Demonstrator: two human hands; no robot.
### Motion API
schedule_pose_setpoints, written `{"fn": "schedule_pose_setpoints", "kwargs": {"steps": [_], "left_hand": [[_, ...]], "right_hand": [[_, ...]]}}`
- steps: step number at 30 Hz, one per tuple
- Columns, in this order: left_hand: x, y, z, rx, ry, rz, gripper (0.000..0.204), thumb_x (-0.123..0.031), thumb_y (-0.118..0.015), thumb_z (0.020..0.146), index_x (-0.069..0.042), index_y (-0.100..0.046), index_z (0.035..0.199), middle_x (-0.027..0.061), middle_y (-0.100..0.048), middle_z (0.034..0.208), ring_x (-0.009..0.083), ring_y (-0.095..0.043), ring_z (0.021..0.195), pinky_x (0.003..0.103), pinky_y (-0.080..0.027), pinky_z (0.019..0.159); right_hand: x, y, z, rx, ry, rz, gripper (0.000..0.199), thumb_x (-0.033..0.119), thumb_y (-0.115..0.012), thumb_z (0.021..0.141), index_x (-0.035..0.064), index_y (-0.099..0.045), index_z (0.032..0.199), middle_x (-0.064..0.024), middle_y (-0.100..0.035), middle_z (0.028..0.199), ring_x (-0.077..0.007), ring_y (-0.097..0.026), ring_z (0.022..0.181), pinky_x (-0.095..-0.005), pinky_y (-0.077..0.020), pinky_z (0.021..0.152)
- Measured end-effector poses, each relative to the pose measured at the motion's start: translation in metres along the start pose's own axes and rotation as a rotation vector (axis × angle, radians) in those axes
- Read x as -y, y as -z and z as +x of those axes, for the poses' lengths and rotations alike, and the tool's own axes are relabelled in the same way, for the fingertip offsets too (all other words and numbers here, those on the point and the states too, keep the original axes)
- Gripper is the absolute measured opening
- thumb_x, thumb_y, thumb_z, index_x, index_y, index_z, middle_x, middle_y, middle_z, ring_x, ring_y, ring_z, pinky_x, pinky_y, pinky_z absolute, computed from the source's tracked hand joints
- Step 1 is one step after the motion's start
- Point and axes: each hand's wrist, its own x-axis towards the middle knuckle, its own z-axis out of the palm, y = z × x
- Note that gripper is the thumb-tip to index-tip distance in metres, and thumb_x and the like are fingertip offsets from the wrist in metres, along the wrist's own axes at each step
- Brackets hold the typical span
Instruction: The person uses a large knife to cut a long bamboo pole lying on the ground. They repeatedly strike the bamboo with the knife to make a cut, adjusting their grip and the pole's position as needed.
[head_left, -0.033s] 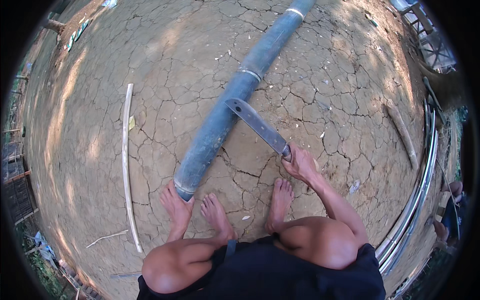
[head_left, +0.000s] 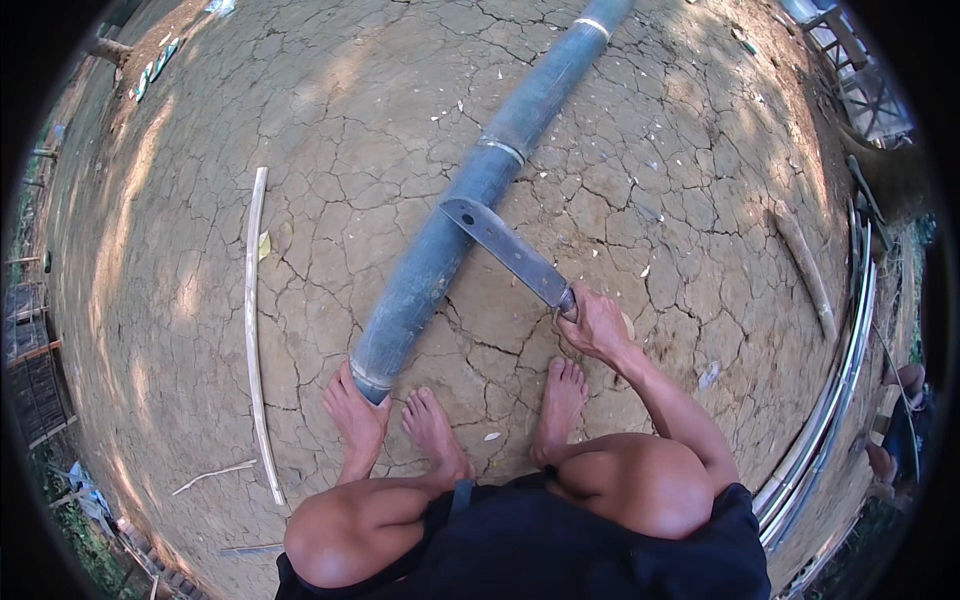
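Note:
A thick bluish-green bamboo pole [head_left: 428,272] with pale rings at its joints lies slantwise on the cracked earth, running from near my feet to the far right. Its near end is gripped by my left hand [head_left: 357,418], fingers wrapped around the side. My right hand [head_left: 598,326] is closed on the handle of a machete [head_left: 513,258], a broad dark blade with a hole near its tip. The tip end of the blade overlaps the pole below the middle joint ring; whether it touches the surface I cannot tell. My bare feet stand between the pole end and my right hand.
A thin pale stick [head_left: 254,320] lies left of the pole, with a smaller twig [head_left: 213,477] nearby. At the right are a short log [head_left: 806,268] and a bundle of long split strips [head_left: 822,420]. Part of another person [head_left: 905,395] shows at the right edge.
The machete tip has shifted slightly left across the pole, and my right hand has moved a little left with it. My left hand and the pole have barely shifted.

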Motion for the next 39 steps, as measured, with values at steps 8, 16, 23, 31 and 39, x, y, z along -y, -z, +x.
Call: {"fn": "schedule_pose_setpoints", "kwargs": {"steps": [8,16,23,31,39], "left_hand": [[-0.011,0.009,-0.006,0.217,0.122,-0.118,0.095,-0.026,-0.090,0.058,-0.001,-0.044,0.138,0.0221,-0.049,0.128,0.0407,-0.047,0.119,0.050,-0.038,0.100],[0.005,0.005,0.006,0.413,0.078,-0.281,0.098,-0.032,-0.093,0.055,-0.003,-0.046,0.136,0.0205,-0.060,0.114,0.0416,-0.056,0.112,0.050,-0.044,0.095],[-0.022,0.020,-0.001,0.438,0.130,-0.293,0.097,-0.030,-0.093,0.056,-0.003,-0.046,0.136,0.0220,-0.059,0.118,0.0407,-0.056,0.113,0.050,-0.046,0.094],[-0.019,0.020,0.012,0.644,0.222,-0.506,0.097,-0.026,-0.095,0.055,-0.003,-0.046,0.135,0.0231,-0.066,0.117,0.0400,-0.062,0.114,0.046,-0.050,0.096],[-0.033,0.019,0.008,0.625,0.209,-0.462,0.102,-0.020,-0.096,0.052,-0.003,-0.045,0.139,0.0208,-0.063,0.124,0.0369,-0.060,0.119,0.044,-0.048,0.099]], "right_hand": [[0.001,-0.007,0.030,0.020,0.144,-0.080,0.035,0.025,-0.064,0.083,0.0033,-0.050,0.107,-0.0246,-0.065,0.090,-0.0462,-0.065,0.084,-0.0535,-0.0515,0.076],[0.000,0.007,0.035,-0.046,0.013,-0.069,0.025,0.022,-0.065,0.082,0.0028,-0.054,0.095,-0.0239,-0.065,0.079,-0.0448,-0.064,0.075,-0.0534,-0.0491,0.068],[-0.005,0.016,0.052,-0.045,0.242,-0.224,0.023,0.021,-0.066,0.083,0.0030,-0.056,0.093,-0.0228,-0.063,0.072,-0.0445,-0.064,0.071,-0.0530,-0.0498,0.066],[0.015,0.025,0.070,0.047,0.262,-0.230,0.021,0.019,-0.065,0.081,0.0034,-0.060,0.094,-0.0232,-0.067,0.075,-0.0429,-0.068,0.073,-0.0518,-0.0534,0.066],[-0.029,0.072,0.125,-0.141,0.062,-0.291,0.018,0.014,-0.062,0.080,0.0045,-0.060,0.094,-0.0225,-0.068,0.075,-0.0436,-0.068,0.074,-0.0536,-0.0524,0.069]]}}
